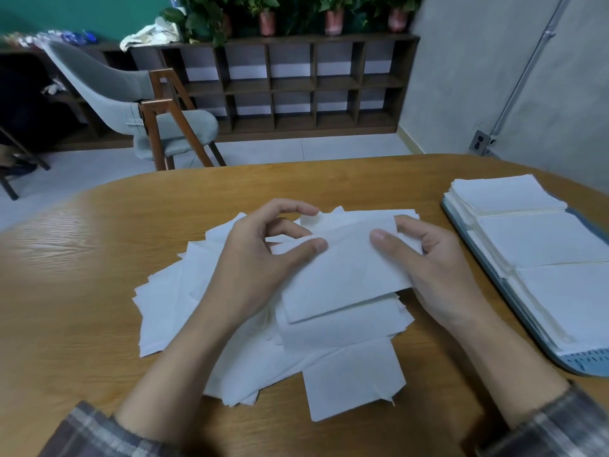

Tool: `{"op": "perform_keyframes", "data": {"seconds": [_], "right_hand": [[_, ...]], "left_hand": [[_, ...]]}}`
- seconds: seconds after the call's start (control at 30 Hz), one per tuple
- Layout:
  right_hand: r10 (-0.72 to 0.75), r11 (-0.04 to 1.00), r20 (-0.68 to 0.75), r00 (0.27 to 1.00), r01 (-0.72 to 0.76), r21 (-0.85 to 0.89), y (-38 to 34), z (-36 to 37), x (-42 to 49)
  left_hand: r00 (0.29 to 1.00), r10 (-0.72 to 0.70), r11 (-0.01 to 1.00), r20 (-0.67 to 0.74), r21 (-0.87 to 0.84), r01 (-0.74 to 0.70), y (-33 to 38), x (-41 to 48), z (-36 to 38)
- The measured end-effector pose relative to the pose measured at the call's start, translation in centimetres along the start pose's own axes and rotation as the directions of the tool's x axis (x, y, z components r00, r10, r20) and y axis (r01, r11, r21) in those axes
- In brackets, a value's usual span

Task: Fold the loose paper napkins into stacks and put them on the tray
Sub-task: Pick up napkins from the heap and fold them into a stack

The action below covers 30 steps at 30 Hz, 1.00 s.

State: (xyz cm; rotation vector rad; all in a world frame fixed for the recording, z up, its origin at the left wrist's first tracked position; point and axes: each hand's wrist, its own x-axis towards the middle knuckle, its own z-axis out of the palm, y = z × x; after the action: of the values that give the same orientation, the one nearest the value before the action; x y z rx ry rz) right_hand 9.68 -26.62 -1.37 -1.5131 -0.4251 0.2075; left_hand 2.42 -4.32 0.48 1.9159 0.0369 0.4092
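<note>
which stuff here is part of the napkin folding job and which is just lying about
Job: white paper napkin being folded, left hand, right hand, loose pile of white napkins, folded white napkin stacks, blue-grey plastic tray.
Lying about: grey padded chair with wooden legs, dark wooden cubby shelf, green potted plants.

Grey chair, dark cubby shelf.

Loose napkins lie mid-table; stacks fill the tray at right.
</note>
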Motion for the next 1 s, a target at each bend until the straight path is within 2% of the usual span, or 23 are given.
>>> {"op": "perform_keyframes", "data": {"seconds": [0.13, 0.3, 0.47, 0.57, 0.67, 0.87, 1.0], "right_hand": [[0.047, 0.999, 0.051, 0.998, -0.048, 0.007, 0.0, 0.4, -0.2], [0.047, 0.999, 0.000, 0.999, -0.047, -0.023, 0.1, 0.9, -0.2], [0.044, 0.998, -0.022, 0.999, -0.044, -0.032, 0.1, 0.6, -0.2], [0.049, 0.998, -0.031, 0.998, -0.050, -0.027, 0.1, 0.6, -0.2], [0.039, 0.998, -0.045, 0.998, -0.041, -0.050, 0.1, 0.5, -0.1], [0.002, 0.999, -0.056, 0.998, -0.005, -0.050, 0.1, 0.7, -0.1], [-0.065, 0.994, 0.028, 0.998, 0.067, -0.081, 0.1, 0.5, 0.0]], "left_hand": [[0.999, 0.009, 0.999, -0.042, -0.035, -0.010, 0.0, -0.1, 0.6], [0.996, 0.011, 0.999, -0.088, -0.049, -0.015, -0.4, -0.4, 1.5], [0.987, 0.077, 0.995, -0.139, 0.078, -0.066, -0.8, -0.3, 1.3], [0.999, 0.023, 0.996, -0.045, -0.084, -0.027, -0.6, -0.1, 1.1], [0.998, 0.002, 0.990, -0.065, -0.142, -0.012, -0.8, 0.0, 1.3], [0.987, 0.033, 0.997, -0.157, -0.059, -0.043, -1.2, -0.2, 1.7], [0.975, 0.102, 0.994, -0.198, 0.057, -0.093, -1.5, -0.3, 2.0]]}}
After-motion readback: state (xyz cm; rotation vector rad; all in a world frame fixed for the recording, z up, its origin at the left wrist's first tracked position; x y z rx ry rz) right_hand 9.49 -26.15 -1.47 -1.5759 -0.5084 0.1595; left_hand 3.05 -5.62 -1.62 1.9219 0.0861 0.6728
